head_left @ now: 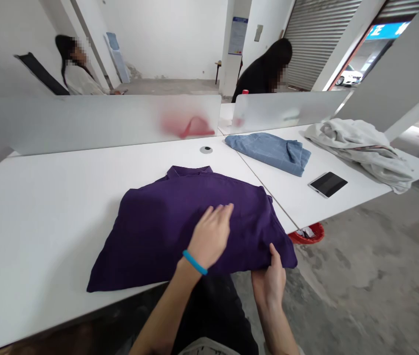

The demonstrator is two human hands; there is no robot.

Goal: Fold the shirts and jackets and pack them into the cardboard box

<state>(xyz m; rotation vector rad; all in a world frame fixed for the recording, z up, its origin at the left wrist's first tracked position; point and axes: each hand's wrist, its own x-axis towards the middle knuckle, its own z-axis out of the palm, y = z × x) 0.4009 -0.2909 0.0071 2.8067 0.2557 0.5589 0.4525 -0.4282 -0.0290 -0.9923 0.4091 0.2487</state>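
Head view:
- Left hand (209, 237) with blue wristband (194, 262): fingers (220, 215) released, resting flat on the purple shirt (165, 231).
- Right hand (266, 285): fingers (274, 259) grasping the shirt's near right edge.
- Shirt: folded, collar far, on the white desk (47, 222).
- Far right: folded blue checked garment (268, 154), black tablet (328, 184), crumpled grey garment (361, 153).

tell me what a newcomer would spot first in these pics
A deep purple collared shirt lies mid-table on the white desk, with the left hand, wearing a bright blue wristband, resting on it and the right hand gripping its near edge. Further right lie a pale blue checked garment, a black tablet and a crumpled pale grey garment.
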